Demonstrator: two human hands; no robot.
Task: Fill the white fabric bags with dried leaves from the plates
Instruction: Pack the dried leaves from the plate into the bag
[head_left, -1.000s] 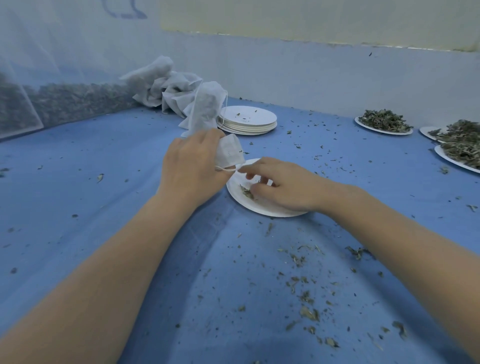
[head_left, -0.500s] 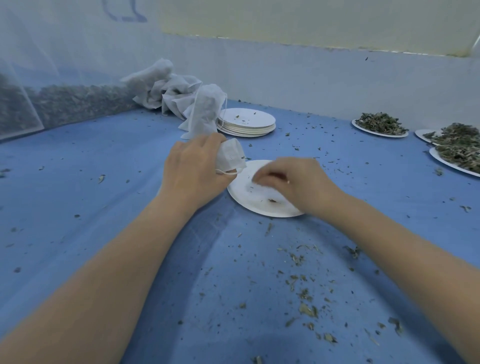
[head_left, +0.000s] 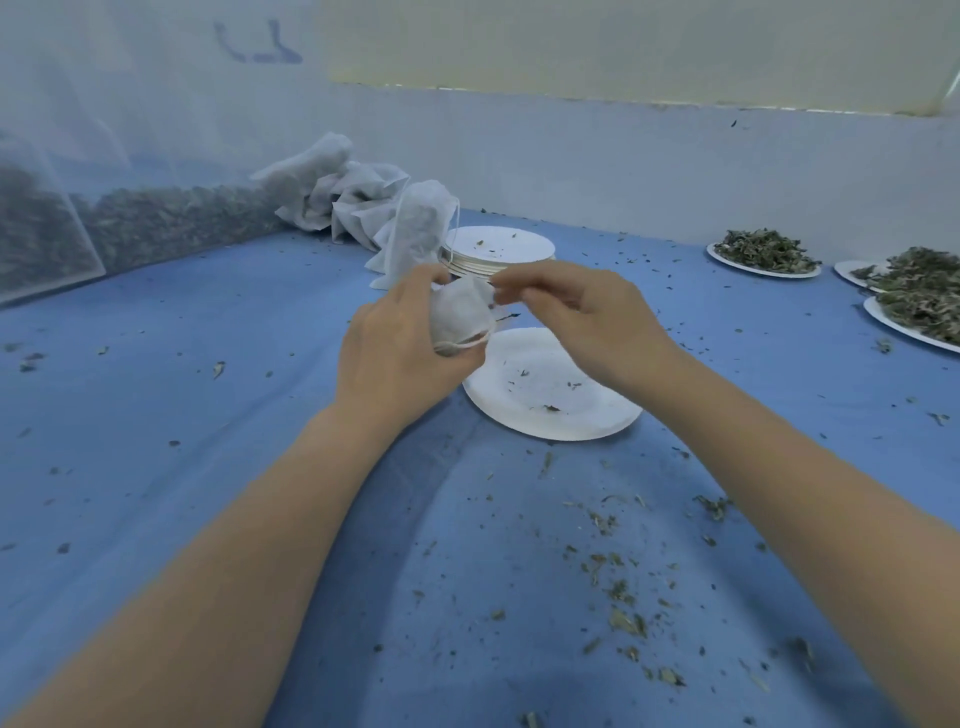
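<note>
Lifted since the earlier frame: both hands, off the plate. Left hand (head_left: 400, 348), raised from beside the rim, fingers curled round a small white fabric bag (head_left: 460, 319), mouth and drawstring turned toward the camera. Right hand (head_left: 582, 312), up from the nearly emptied plate (head_left: 550, 400), fingertips pinching at the bag's top edge. Probably the last pinch of leaves going in, drawstring next. Far right, heaped plates of dried leaves (head_left: 763, 252) untouched.

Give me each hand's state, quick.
Left hand: grips the white fabric bag.
Right hand: pinches the bag's top edge.
</note>
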